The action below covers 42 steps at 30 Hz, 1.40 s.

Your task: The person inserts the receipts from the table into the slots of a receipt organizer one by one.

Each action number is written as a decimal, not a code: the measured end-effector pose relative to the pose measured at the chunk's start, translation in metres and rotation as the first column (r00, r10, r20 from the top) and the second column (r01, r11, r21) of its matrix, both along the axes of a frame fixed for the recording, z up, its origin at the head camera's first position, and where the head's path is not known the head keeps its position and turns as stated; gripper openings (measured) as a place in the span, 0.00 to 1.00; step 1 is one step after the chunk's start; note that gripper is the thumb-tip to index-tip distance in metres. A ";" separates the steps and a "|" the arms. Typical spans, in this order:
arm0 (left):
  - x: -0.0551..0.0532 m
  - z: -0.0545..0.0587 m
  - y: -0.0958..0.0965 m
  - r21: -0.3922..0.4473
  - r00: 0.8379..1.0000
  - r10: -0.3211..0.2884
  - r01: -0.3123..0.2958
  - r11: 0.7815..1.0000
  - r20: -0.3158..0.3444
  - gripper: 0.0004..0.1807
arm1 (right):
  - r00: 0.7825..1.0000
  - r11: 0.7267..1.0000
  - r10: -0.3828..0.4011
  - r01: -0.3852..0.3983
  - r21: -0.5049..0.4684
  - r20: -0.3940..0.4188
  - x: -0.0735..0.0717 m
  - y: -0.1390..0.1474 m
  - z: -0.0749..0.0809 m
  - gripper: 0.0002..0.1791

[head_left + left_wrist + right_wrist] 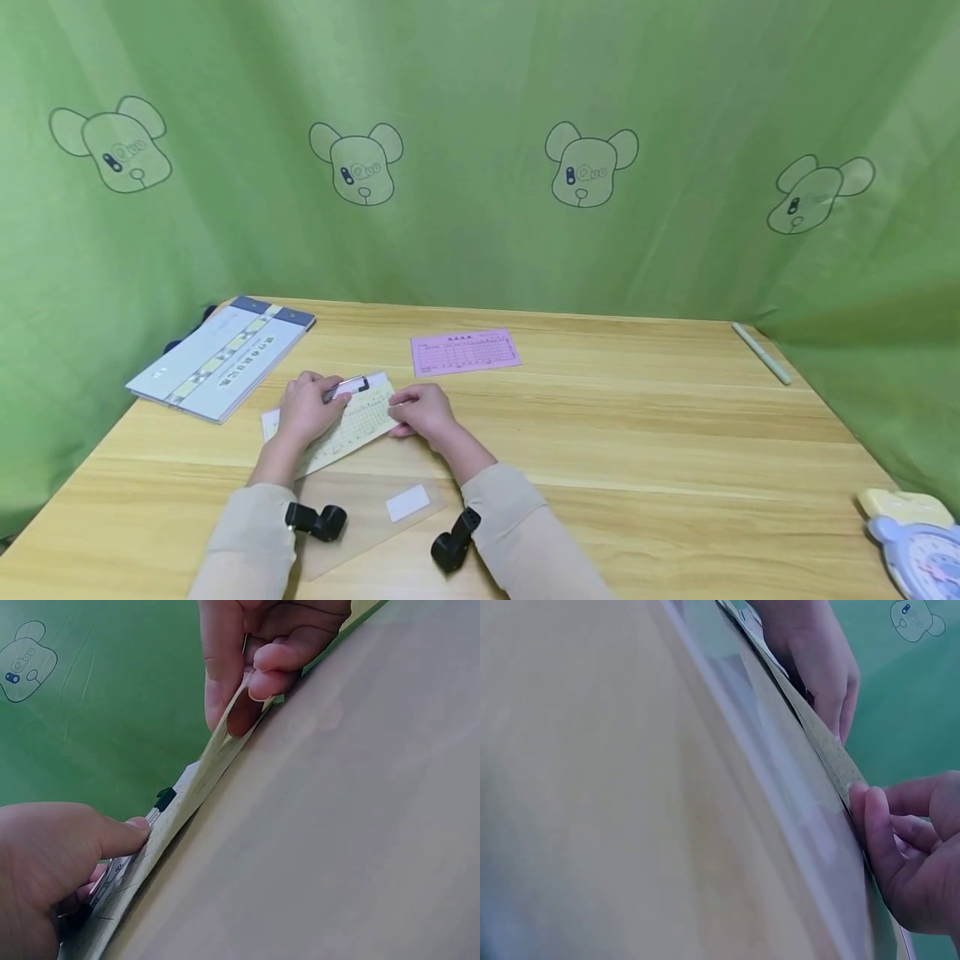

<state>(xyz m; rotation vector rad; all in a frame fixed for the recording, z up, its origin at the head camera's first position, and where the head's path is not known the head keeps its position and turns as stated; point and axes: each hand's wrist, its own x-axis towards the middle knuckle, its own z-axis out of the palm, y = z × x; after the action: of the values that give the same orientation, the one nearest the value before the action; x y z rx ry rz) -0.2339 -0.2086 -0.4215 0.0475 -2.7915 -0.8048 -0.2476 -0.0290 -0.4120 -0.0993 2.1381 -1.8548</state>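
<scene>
A pale yellow printed form [367, 421] lies at a slant over a white backing [270, 423]. At the form's far edge is a silver clip [347, 388] with black ends. My left hand [311, 407] grips that clip, thumb on the near side and fingers curled beyond it in the left wrist view. My right hand [423, 412] pinches the form's right edge between thumb and fingers. In the left wrist view, that edge is lifted, with a gap beneath it. A clear plastic sheet [352, 517] with a white label [407, 503] lies in front, partly under my wrists.
A pink printed slip [465, 353] lies beyond my right hand. To the left is a white and blue booklet [225, 358] with printed characters. A pale green pen-like stick [761, 353] lies at far right. A blue clock-like object [918, 554] sits at the near right edge. A green curtain [480, 250] surrounds the table.
</scene>
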 end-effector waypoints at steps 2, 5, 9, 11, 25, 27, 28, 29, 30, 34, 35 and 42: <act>0.000 0.000 0.000 0.004 1.000 0.001 -0.001 1.000 -0.001 0.22 | 1.000 1.000 -0.011 0.011 -0.002 -0.009 0.001 -0.001 0.000 0.09; 0.000 0.000 0.000 0.005 1.000 0.000 0.000 1.000 -0.005 0.22 | 1.000 1.000 -0.013 0.013 -0.001 -0.020 0.002 -0.001 0.000 0.09; 0.000 0.000 -0.001 0.004 1.000 0.002 -0.002 1.000 -0.005 0.22 | 1.000 1.000 0.008 -0.008 -0.016 -0.016 0.003 -0.001 0.001 0.10; 0.001 0.000 -0.001 0.005 1.000 0.000 0.000 1.000 -0.007 0.22 | 1.000 0.999 0.022 -0.022 -0.033 -0.006 0.004 0.000 0.001 0.11; 0.001 -0.003 -0.005 -0.139 0.993 -0.085 0.073 0.988 -0.087 0.19 | 0.999 0.998 0.040 -0.039 -0.053 0.023 0.002 0.002 0.001 0.11; 0.001 -0.004 -0.005 -0.157 0.993 -0.086 0.072 0.985 -0.085 0.19 | 0.999 0.998 0.043 -0.042 -0.050 0.021 0.001 0.002 0.000 0.11; 0.001 -0.004 -0.005 -0.162 0.993 -0.085 0.071 0.984 -0.084 0.19 | 0.999 0.998 0.044 -0.043 -0.045 0.021 0.001 0.001 0.000 0.11; 0.001 -0.004 -0.005 -0.164 0.993 -0.085 0.070 0.984 -0.082 0.19 | 0.999 0.998 0.046 -0.045 -0.043 0.022 0.001 0.001 0.000 0.11; 0.001 -0.004 -0.005 -0.165 0.993 -0.084 0.070 0.984 -0.081 0.19 | 0.999 0.998 0.047 -0.047 -0.038 0.021 0.001 0.000 0.001 0.11; 0.001 -0.003 -0.005 -0.162 0.993 -0.087 0.074 0.984 -0.078 0.18 | 0.998 0.998 0.054 -0.053 -0.022 0.022 0.000 0.000 0.002 0.12; 0.001 -0.004 -0.005 -0.160 0.993 -0.088 0.075 0.984 -0.076 0.18 | 0.998 0.998 0.055 -0.055 -0.021 0.023 -0.001 0.000 0.003 0.12; 0.000 -0.005 -0.004 -0.157 0.992 -0.095 0.081 0.984 -0.088 0.18 | 0.999 0.999 0.047 -0.046 -0.023 0.025 -0.005 -0.003 0.002 0.13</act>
<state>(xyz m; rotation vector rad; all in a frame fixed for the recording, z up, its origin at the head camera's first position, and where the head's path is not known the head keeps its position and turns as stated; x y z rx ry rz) -0.2343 -0.2128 -0.4262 -0.1382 -2.7707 -0.5928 -0.2527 -0.0324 -0.4096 -0.1286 2.0808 -1.8439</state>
